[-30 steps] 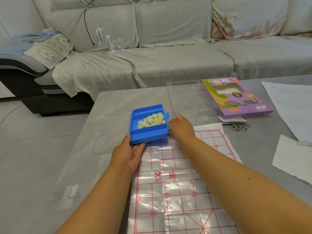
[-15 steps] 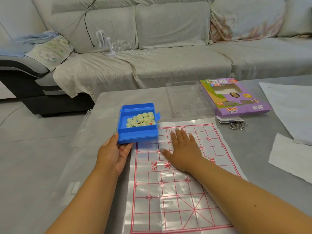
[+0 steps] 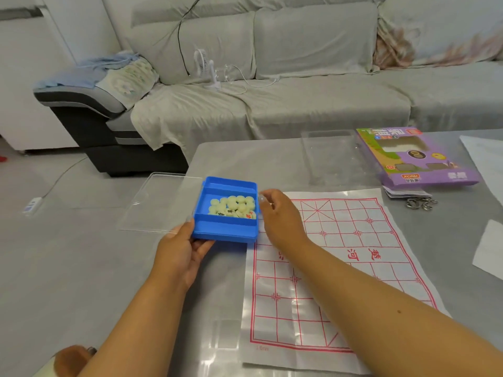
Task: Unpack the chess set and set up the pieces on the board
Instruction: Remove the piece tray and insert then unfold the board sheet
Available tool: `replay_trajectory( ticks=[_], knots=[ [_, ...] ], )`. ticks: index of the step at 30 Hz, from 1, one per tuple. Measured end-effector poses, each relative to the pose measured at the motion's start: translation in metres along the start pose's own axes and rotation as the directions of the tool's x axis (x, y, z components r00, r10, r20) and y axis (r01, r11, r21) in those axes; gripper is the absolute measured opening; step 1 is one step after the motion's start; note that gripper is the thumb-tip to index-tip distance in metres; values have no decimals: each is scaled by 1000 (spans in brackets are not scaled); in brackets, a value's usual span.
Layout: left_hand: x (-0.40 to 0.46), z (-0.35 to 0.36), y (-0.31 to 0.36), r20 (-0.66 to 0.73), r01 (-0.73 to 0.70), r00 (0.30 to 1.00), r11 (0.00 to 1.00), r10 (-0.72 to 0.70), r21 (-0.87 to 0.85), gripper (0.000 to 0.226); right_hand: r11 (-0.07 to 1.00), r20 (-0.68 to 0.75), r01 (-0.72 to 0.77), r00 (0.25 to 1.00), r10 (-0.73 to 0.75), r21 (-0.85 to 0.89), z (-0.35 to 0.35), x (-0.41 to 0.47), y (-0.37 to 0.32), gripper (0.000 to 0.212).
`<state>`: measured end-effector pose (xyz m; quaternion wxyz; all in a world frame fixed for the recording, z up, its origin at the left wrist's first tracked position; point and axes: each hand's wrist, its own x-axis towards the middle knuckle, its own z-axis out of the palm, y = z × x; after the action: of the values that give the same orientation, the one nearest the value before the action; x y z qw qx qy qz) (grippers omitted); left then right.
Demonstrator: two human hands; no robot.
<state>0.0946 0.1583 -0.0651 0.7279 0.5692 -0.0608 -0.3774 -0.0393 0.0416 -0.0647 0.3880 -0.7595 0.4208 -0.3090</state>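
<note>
A shallow blue plastic tray [image 3: 227,210], rectangular with moulded dividers, sits at the near-left corner of the board, its middle compartment heaped with small round pale-cream chess pieces [image 3: 234,205]; a few show black or red characters on their flat tops. The left hand [image 3: 183,253] grips the tray's near-left corner, thumb up along the side wall and fingers curled beneath. The right hand [image 3: 280,217] hovers just beside the tray's right wall with its fingers bent; whether it pinches anything I cannot tell, as the fingertips are blurred. The two hands are apart, one on either side of the tray.

The board [image 3: 340,257] is a thin, glossy plastic sheet, creased from folding, printed with a red grid, diagonal palace lines and red characters across the middle band. It lies flat on the smooth grey desk [image 3: 272,161]. A clear plastic lid [image 3: 160,202] lies left of the tray, overhanging the desk edge. Beyond the board rest a clear moulded insert [image 3: 330,159] and, beside it, a purple cardboard box [image 3: 416,156] with a cut-out window. A small heap of metal rings [image 3: 420,204] lies near the box.
</note>
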Motion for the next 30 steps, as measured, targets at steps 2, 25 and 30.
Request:
replay_trajectory(
  ticks=[2,25,30],
  knots=[
    [1,-6,2,-10,27,1000,999,-28,-23,21,991,71,96,993,-90,-90,12,7,-8,35],
    [42,-52,5,-77,34,996,982,-49,-184,19,633,499,537,826,-261,-557,118,56,-44,47],
    [45,-49,4,-89,50,994,979,-69,-196,16,659,499,562,809,-311,-500,116,62,-40,44]
  ],
)
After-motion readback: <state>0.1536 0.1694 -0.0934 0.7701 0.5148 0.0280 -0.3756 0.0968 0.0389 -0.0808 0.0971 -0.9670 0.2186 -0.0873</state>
